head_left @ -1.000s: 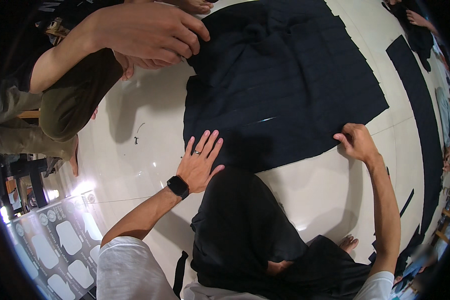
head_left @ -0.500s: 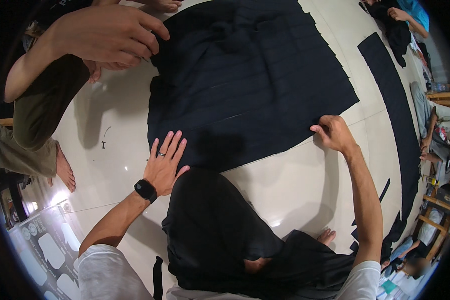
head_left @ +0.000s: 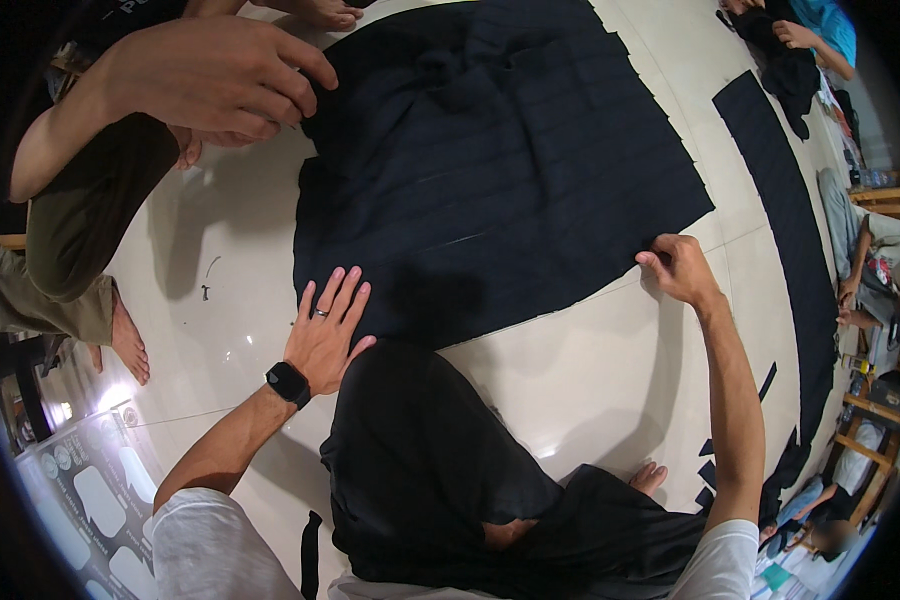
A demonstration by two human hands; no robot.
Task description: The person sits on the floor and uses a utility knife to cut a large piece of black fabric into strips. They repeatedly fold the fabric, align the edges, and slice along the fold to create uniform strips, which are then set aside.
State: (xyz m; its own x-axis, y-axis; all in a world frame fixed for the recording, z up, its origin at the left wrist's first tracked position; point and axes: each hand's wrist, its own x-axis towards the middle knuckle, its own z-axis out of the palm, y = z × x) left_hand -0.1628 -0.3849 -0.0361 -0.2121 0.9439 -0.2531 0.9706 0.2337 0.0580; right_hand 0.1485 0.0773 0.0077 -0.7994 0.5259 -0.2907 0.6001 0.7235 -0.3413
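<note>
A large piece of black fabric (head_left: pixel 510 170) lies spread over the floor in front of me, with wrinkles toward its far part and jagged right and far edges. My left hand (head_left: pixel 325 325) rests flat on its near left corner, fingers stretched; a ring and a dark watch are on that arm. At the near right edge, my right hand (head_left: pixel 676 266) pinches the fabric's border between thumb and curled fingers. Another person's hand (head_left: pixel 225 75) hovers beside the fabric's far left edge.
Pale glossy tiles (head_left: pixel 580 400) form the floor. A long black fabric strip (head_left: pixel 785 220) lies to the right, with small black scraps (head_left: pixel 707 470) near it. A grey printed sheet (head_left: pixel 80 500) is at the lower left. Other people sit around the left and right edges.
My right hand has shifted slightly right along the fabric's near edge, and the fabric's right corner has moved a little. My left hand stays flat in nearly the same place.
</note>
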